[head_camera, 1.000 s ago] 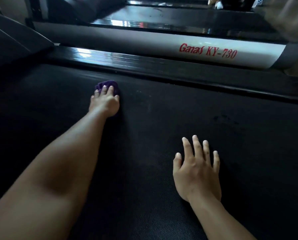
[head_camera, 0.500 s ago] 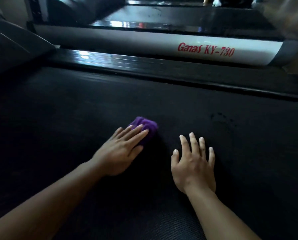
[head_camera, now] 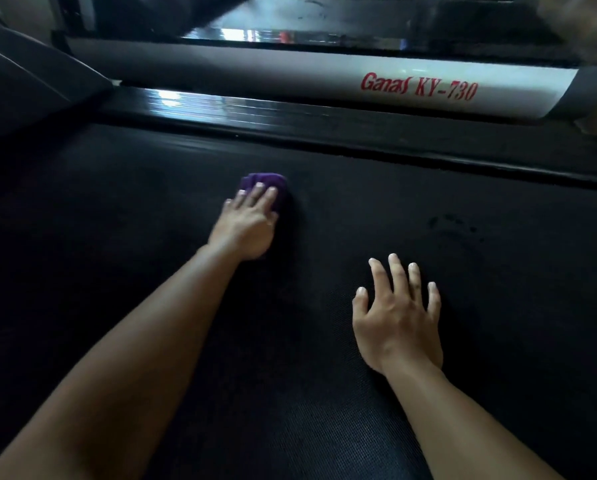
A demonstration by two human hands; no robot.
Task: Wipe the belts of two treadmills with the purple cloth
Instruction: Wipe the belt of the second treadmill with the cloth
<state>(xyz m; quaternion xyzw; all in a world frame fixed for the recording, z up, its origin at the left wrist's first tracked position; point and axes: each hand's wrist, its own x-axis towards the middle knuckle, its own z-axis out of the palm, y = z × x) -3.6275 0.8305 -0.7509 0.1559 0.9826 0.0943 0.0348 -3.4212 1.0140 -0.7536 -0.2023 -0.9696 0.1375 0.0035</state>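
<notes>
I have my left hand (head_camera: 246,225) laid over the purple cloth (head_camera: 265,183), fingers fairly straight, pressing it down rather than clutching it. The cloth sits on the near treadmill's black belt (head_camera: 480,323), closer to the glossy side rail (head_camera: 290,114) than to me. My right hand (head_camera: 397,313) rests palm down on the same belt, fingers spread, holding nothing, well apart from the cloth. Beyond the rail lies 1 white cover (head_camera: 272,69) lettered "Ganas KY-730" in red.
</notes>
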